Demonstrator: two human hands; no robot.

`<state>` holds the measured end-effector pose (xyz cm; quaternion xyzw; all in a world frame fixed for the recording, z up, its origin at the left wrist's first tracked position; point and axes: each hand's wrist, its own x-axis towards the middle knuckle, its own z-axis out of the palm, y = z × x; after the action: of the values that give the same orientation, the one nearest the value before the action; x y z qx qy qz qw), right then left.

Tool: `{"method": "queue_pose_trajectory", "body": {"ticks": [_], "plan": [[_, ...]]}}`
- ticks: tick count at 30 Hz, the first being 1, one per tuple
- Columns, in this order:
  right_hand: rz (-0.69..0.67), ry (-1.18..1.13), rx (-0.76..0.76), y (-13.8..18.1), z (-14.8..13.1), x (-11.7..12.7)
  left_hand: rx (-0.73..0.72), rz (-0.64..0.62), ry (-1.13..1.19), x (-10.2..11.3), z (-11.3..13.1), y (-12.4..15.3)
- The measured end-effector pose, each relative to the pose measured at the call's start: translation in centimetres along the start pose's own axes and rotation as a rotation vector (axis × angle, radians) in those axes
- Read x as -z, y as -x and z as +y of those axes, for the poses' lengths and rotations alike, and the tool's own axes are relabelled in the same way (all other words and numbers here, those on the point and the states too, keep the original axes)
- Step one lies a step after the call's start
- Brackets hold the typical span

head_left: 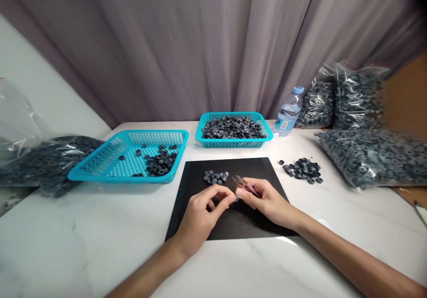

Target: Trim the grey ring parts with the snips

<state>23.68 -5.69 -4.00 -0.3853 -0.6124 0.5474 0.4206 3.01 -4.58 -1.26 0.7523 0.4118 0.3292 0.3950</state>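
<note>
Both my hands rest over a black mat (200,227) on the white table. My left hand (200,213) pinches a small dark ring (235,198) between thumb and forefinger. Right beside it, my right hand (267,200) is closed around pink tweezers (245,183), whose tips point up and left. A small heap of dark grey rings (216,177) lies on the mat just beyond my fingers.
A teal basket (100,167) with some rings stands at the left, a fuller teal basket (233,143) at the back. A loose ring pile (303,170), a water bottle (288,112) and clear bags of rings (367,155) lie at the right; another bag (40,160) lies far left.
</note>
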Motion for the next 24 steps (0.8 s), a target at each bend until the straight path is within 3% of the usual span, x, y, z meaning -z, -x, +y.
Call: {"method": "queue_pose_trajectory", "body": {"ticks": [8, 16, 24], "plan": [[-0.011, 0.028, 0.009, 0.1, -0.3, -0.1, -0.229, 0.068, -0.226, 0.3, -0.1, 0.3], [-0.026, -0.022, 0.027, 0.0, -0.2, 0.2, -0.161, 0.098, -0.111, 1.3, -0.3, 0.2], [-0.016, -0.025, 0.058, -0.1, -0.3, 0.3, -0.487, 0.021, -0.345, 0.7, -1.1, 0.0]]}}
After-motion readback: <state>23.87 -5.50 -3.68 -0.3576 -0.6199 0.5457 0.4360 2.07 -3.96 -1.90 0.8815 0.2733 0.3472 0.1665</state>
